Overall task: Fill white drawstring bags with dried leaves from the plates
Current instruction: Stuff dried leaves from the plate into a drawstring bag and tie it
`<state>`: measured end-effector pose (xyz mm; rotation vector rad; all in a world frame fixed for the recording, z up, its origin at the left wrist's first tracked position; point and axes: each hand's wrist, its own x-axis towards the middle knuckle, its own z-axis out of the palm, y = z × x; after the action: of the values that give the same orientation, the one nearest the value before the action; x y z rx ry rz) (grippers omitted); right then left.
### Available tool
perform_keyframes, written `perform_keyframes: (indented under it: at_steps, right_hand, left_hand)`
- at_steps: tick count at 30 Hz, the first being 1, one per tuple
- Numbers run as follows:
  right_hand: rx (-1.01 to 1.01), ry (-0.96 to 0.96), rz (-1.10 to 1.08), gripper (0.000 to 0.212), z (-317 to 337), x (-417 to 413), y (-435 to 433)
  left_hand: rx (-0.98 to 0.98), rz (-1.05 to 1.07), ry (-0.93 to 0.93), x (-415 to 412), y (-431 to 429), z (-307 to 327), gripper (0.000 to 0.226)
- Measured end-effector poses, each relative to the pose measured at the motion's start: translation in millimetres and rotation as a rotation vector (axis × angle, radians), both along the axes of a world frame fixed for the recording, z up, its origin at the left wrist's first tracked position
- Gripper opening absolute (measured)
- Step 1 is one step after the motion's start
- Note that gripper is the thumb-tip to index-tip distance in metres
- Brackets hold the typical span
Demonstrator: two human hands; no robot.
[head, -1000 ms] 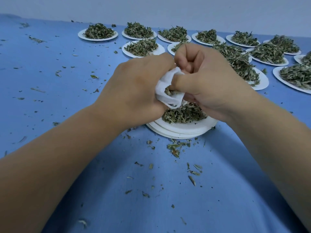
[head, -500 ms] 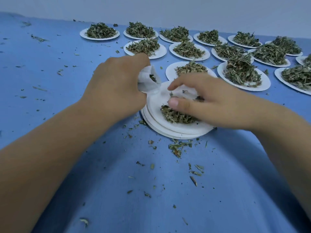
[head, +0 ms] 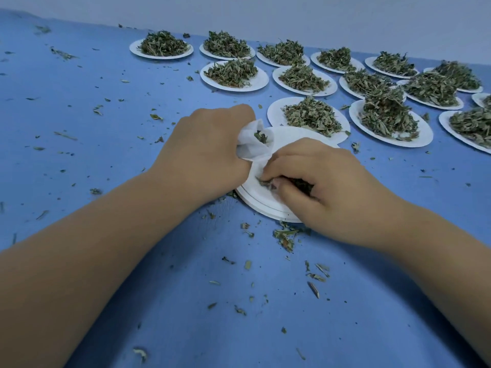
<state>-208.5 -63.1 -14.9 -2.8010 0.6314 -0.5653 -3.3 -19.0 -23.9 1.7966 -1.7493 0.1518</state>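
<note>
Grips a small white cloth drawstring bag [head: 251, 144] in the left hand [head: 210, 152], fingers curled round its bunched body, mouth gaping upward and to the right, a few bits of leaf visible inside. Holds that bag just above the far left part of a stack of round white paper plates [head: 265, 207] lying on the blue table top [head: 106, 144]. Reaches down onto the top plate with the right hand [head: 329, 189], fingers bent and thumb drawn in, pinching a clump of dried green leaves [head: 263, 181] against the plate surface. Hides most of that clump under the palm. Comes very close to the bag's lower edge with the right index finger; touching or apart, cannot tell.

Beyond the stack, toward the pale wall [head: 318, 14], several rows of further white paper plates [head: 276, 112], each heaped with the same dried leaves. Around the stack and over the near table, scattered leaf crumbs [head: 285, 236].
</note>
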Motion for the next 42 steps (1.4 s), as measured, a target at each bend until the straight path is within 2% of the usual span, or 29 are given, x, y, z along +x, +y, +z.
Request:
perform_keyframes:
  at_steps: [2,4,6,8,12,16,20,25,27,29,31,34,39,42]
  right_hand:
    - [-0.041,-0.023,-0.044,0.026,3,-3,0]
    - [-0.097,0.089,-0.086,0.049,4,-5,0]
    - [-0.141,0.227,-0.084,0.06,2,-5,4]
    - [-0.195,0.229,-0.061,0.058,-4,-5,6]
    - [-0.229,0.017,0.014,0.039,-12,-3,5]
    - [-0.231,-0.096,0.008,0.038,-15,-1,11]
    - [-0.022,-0.215,-0.096,0.047,-9,1,11]
    - [0.425,-0.486,-0.275,0.055,21,13,3]
    - [0.753,-0.765,-0.377,0.053,36,24,-2]
    - [1.125,-1.093,-0.406,0.045,46,37,-6]
    - [1.336,-1.329,-0.349,0.039,53,50,-8]
    - [1.361,-1.401,-0.288,0.036,55,64,-6]
    - [1.116,-1.289,-0.292,0.032,51,74,4]
    - [1.035,-1.189,-0.303,0.03,48,75,7]
  left_hand:
    - [0.009,-0.003,0.011,0,1,0,0.026]
    - [0.023,-0.008,0.034,1,1,1,0.021]
    - [0.021,0.0,0.037,0,2,2,0.022]
    - [0.012,0.0,0.025,-2,3,3,0.023]
    - [0.019,0.009,0.05,-1,2,1,0.019]
    - [0.01,-0.002,0.057,0,2,0,0.014]
    - [0.019,0.004,0.064,-1,3,1,0.012]
    - [0.033,0.018,-0.013,-6,6,8,0.021]
    - [-0.008,0.026,-0.043,-8,7,11,0.02]
    - [-0.032,0.023,0.005,-11,9,12,0.021]
    - [-0.033,0.01,0.058,-13,11,13,0.018]
    - [-0.079,-0.002,0.083,-15,11,11,0.017]
    - [-0.118,-0.013,0.131,-15,6,7,0.02]
    - [-0.121,0.014,0.137,-16,4,5,0.028]
